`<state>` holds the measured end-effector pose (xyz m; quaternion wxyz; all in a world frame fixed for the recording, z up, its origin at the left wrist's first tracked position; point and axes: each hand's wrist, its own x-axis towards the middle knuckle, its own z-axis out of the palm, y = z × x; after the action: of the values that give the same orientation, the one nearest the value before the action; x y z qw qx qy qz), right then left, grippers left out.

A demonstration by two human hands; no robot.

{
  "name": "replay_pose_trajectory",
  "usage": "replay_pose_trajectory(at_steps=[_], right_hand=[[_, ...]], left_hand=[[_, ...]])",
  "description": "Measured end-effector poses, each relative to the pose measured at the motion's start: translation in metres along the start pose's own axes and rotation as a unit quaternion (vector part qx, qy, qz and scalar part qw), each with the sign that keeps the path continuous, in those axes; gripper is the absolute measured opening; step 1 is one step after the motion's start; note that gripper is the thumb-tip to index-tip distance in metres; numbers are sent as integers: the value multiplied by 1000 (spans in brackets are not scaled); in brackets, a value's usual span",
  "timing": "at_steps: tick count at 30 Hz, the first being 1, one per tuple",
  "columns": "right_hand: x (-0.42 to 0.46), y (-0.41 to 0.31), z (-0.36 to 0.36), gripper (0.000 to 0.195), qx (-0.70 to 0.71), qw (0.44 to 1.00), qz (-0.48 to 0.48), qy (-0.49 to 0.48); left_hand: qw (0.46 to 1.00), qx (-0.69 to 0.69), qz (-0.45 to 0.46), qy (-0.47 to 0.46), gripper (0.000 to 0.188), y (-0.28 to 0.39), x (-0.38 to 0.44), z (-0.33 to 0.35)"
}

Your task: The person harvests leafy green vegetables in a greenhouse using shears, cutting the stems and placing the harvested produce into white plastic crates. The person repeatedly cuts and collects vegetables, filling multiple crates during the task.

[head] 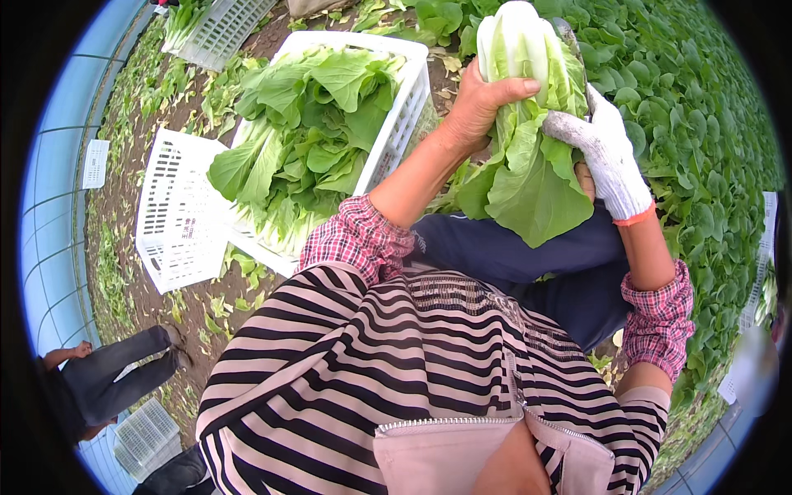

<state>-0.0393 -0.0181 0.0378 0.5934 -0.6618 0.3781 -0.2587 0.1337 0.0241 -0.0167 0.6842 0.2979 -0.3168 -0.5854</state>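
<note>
A bunch of leafy greens (538,167), resembling Chinese cabbage, is held above my knees with its pale stalk end pointing away from me. My left hand (479,111), bare, grips the stalks from the left, thumb across the top. From the right, my right hand (603,145) in a white knitted glove with an orange cuff clasps the same bunch, its thumb lying over the leaves. Between the bunch and the glove a narrow strip of grey blade (575,46) shows; its handle is mostly hidden. The right fingers behind the leaves are largely out of sight.
A white plastic crate (402,124) full of cut greens stands to my left, another white crate (179,216) beside it. Dense leafy crops (680,124) grow on the right. A person (117,371) stands at lower left near stacked crates (147,433). Loose leaves litter the soil.
</note>
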Motion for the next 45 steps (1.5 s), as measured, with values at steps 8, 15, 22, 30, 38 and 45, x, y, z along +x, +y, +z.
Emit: replay_pose_trajectory(at_steps=[8, 15, 22, 30, 38, 45], right_hand=[[27, -19, 56, 47, -57, 988, -40, -137], [85, -82, 152, 48, -214, 864, -335, -310], [64, -25, 293, 61, -435, 669, -352, -489], [64, 42, 304, 64, -339, 703, -348, -519], [115, -34, 197, 55, -102, 924, -67, -362], [94, -61, 7, 46, -120, 980, -56, -152]], left_hand=[[982, 72, 140, 108, 46, 24, -51, -42], [800, 561, 121, 174, 57, 139, -157, -124], [774, 574, 28, 265, 46, 180, -337, -226], [748, 418, 142, 496, 18, 158, -320, -238], [537, 842, -6, -55, 56, 85, -239, -190], [462, 880, -81, -78, 58, 28, -219, -229]])
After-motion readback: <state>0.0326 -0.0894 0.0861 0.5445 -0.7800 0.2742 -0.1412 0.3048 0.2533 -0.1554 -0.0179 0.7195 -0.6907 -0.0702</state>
